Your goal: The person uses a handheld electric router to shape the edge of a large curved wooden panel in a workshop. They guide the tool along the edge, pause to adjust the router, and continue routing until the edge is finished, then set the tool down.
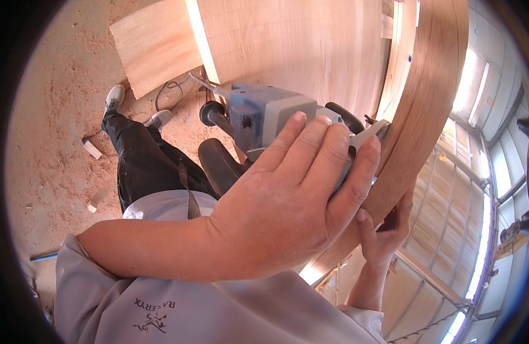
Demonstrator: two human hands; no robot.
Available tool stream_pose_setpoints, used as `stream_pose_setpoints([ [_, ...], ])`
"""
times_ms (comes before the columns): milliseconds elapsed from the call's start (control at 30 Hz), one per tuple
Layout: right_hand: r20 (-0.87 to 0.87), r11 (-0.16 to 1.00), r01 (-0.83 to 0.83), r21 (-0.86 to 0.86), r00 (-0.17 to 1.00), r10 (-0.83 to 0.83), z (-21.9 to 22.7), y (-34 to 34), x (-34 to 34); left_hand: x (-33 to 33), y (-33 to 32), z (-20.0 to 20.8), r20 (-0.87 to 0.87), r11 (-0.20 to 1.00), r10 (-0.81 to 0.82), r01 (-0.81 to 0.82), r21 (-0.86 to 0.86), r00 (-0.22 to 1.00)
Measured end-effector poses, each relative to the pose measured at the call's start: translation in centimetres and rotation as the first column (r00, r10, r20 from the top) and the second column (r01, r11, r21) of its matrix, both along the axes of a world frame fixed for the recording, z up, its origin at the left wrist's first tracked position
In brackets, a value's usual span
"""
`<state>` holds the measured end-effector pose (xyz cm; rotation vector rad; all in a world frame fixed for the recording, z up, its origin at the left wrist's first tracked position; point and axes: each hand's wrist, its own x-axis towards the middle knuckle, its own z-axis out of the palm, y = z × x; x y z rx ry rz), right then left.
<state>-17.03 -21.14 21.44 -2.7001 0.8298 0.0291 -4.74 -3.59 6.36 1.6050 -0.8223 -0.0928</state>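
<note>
My left hand (293, 189) lies over a blue and grey corded power tool (281, 109), which looks like a router. Its fingers curl across the casing, and one fingertip reaches toward the wood. Black handles (218, 166) stick out from the tool's side. The tool's front end meets a long wooden beam (428, 86), though my hand hides part of that contact. Lower along the beam, my right hand (385, 229) grips its edge, with the thumb on the near side and the other fingers partly hidden round the far side.
Wide wooden panels (293, 46) lie beyond the tool, and a smaller board (155, 49) sits at upper left. A cord (170, 86) trails near my shoes. Sawdust and small wood offcuts (92, 149) dot the floor. More panels (442, 218) stand at right.
</note>
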Motion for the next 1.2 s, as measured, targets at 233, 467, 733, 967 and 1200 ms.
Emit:
stream_pose_setpoints([
  [233,0.002,1.000,-0.009,0.002,1.000,0.009,-0.14,0.00,-0.19,0.05,-0.11,-0.16,0.030,1.000,0.012,-0.012,0.006,0.999],
  [467,0.008,0.999,-0.035,0.003,0.999,0.035,-0.16,-0.20,-0.34,0.10,0.12,0.15,-0.024,0.999,-0.028,0.028,-0.019,0.999],
  [733,0.034,1.000,0.006,0.005,0.999,-0.006,-0.28,0.27,-0.33,0.11,0.28,0.08,-0.003,1.000,-0.011,0.011,-0.002,1.000],
  [967,0.044,1.000,0.026,-0.006,0.999,-0.026,-0.44,0.50,0.23,-0.04,-0.09,-0.29,0.006,0.999,0.042,-0.042,-0.027,0.999],
  [1200,0.067,0.998,0.055,0.017,0.996,-0.056,-0.60,0.61,0.28,0.06,0.04,-0.30,-0.014,0.999,0.018,-0.018,-0.041,1.000],
])
